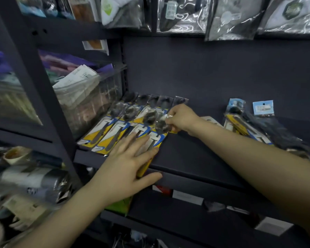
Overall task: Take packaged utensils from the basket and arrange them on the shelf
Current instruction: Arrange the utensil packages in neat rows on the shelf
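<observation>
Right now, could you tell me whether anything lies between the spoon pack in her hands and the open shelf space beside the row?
Nothing visible does. The right hand pinches the top of the rightmost spoon pack, the left hand lies flat on its lower end, and the shelf just right of the row is bare. The other packs sit further right.

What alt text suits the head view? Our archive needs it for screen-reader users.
Two hands set a packaged spoon at the right end of a row on a dark shelf: the right hand pinches its top, the left hand lies flat on its lower end.
</observation>
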Demonstrator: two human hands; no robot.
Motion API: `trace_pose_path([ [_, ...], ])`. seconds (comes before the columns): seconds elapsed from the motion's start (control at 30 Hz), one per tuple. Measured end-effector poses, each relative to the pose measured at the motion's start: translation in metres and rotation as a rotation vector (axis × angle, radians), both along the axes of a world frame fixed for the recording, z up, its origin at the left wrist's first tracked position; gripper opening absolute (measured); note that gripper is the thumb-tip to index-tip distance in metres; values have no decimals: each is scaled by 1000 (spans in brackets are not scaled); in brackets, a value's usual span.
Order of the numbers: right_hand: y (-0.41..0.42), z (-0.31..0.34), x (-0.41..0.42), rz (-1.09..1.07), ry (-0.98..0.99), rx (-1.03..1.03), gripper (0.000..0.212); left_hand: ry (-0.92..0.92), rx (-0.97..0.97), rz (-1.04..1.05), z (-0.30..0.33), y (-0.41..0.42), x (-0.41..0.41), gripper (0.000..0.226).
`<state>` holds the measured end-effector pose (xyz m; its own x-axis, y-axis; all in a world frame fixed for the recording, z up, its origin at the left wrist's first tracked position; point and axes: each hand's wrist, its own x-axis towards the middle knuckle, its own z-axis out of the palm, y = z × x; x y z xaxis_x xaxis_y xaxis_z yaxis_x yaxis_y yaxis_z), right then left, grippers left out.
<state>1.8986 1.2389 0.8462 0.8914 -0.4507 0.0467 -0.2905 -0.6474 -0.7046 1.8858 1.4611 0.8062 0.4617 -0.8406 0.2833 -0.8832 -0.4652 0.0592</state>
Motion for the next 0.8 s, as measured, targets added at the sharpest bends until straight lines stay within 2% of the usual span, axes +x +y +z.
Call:
trace_pose_path([
  [0.1,0,-1,2,-46,44,-214,19,-45,55,44,-8,4,3,67],
  [0.3,-11,3,-5,-82,77,-354,24,-28,76,53,-10,2,3,70],
  [0.4,-10,0,-10,-86,51,-364,27,-51,81,40,-12,0,-1,72],
  [0.57,1,-12,-13,-43,73,-240,49,-13,24,-11,-11,2,3,72],
  [0.7,3,-12,-14,-31,45,-437,42,-116,47,-145,-11,2,14,68],
  [0.8,1,-4,-7,-7,-2,-333,38,-124,58,-128,-10,2,17,70],
])
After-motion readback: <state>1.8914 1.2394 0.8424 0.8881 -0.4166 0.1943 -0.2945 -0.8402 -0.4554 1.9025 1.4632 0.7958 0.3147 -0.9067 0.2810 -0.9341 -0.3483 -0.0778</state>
